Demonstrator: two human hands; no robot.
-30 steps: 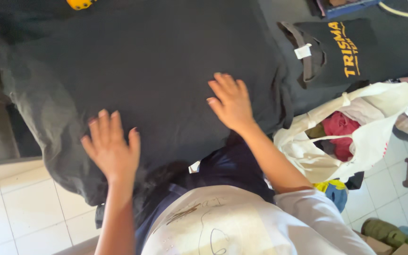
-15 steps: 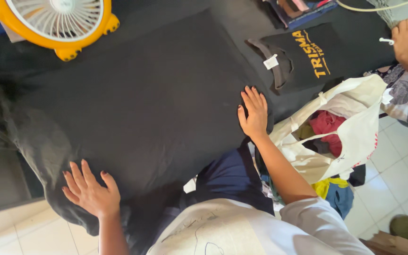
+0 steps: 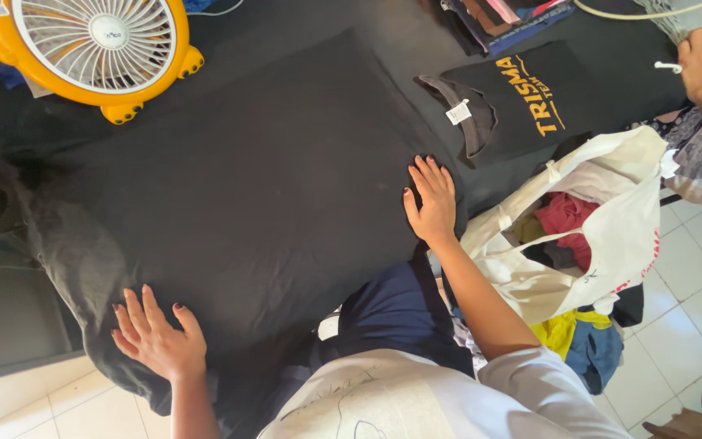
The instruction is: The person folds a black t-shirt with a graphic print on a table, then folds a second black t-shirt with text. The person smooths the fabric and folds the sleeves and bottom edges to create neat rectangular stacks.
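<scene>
Here both hands lie flat, fingers spread, gripping nothing, on the black shirt (image 3: pixel 245 203) spread across the counter: left hand (image 3: pixel 156 337) at its near-left edge, right hand (image 3: pixel 431 199) at its right edge, just beside the white bag (image 3: pixel 611 211).

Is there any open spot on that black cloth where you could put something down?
Yes: the broad middle of the spread black garment, between the left hand, the right hand and the yellow fan. It is crowded to the right: folded black shirt and white bag.
</scene>
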